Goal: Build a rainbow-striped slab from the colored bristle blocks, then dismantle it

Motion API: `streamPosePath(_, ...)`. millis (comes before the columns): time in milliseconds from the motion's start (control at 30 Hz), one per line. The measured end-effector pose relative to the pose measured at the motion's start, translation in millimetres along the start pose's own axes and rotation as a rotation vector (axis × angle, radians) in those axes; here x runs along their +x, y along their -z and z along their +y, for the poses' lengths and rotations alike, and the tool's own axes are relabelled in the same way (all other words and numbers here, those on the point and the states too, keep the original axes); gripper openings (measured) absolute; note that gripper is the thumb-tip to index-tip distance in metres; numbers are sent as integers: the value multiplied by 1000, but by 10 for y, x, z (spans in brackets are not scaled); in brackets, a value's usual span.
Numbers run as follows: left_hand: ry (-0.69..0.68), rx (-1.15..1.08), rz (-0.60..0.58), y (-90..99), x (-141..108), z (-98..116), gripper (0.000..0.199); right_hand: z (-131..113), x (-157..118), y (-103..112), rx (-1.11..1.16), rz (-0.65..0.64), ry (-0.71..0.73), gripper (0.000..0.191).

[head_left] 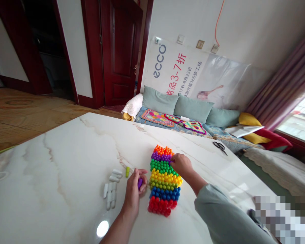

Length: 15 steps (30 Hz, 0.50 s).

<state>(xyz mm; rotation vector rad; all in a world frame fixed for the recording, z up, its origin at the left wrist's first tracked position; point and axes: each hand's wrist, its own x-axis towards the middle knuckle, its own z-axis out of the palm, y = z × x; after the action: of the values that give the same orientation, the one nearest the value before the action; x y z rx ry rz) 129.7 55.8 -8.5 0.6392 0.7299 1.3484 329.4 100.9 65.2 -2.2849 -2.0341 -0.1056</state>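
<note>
Rows of round-topped pieces in orange, purple, green, yellow, olive, blue and red form a long block [165, 179] on the marble table. My left hand [136, 184], beside the block's left edge, has its fingers curled round a purple piece [140, 183]. At the right end of the purple row, my right hand [180, 163] pinches a small purple piece [171, 162]. Left of my left hand lie several white pieces [112, 189] and a lime-green piece [127, 171].
Black scissors [220, 147] lie near the far right edge of the white marble table [66, 162]. Behind the table stands a sofa with grey-green cushions [193, 107]. A dark object [255, 218] is at the lower right, beside my right sleeve.
</note>
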Motion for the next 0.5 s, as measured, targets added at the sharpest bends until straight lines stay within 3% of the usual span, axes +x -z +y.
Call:
streamPosePath(167, -3, -36, -15, 29, 26, -33, 48, -14, -46, 77, 47, 39, -18, 22)
streamPosePath(267, 32, -196, 13, 36, 29, 20, 42, -91, -161, 134, 174, 127, 13, 22)
streamPosePath(367, 117, -413, 14, 36, 7, 130, 41, -307, -365, 134, 498, 192, 159, 18)
streamPosePath(500, 148, -544, -102, 37, -36, 244, 47, -731, -667, 59, 761, 106, 377, 23)
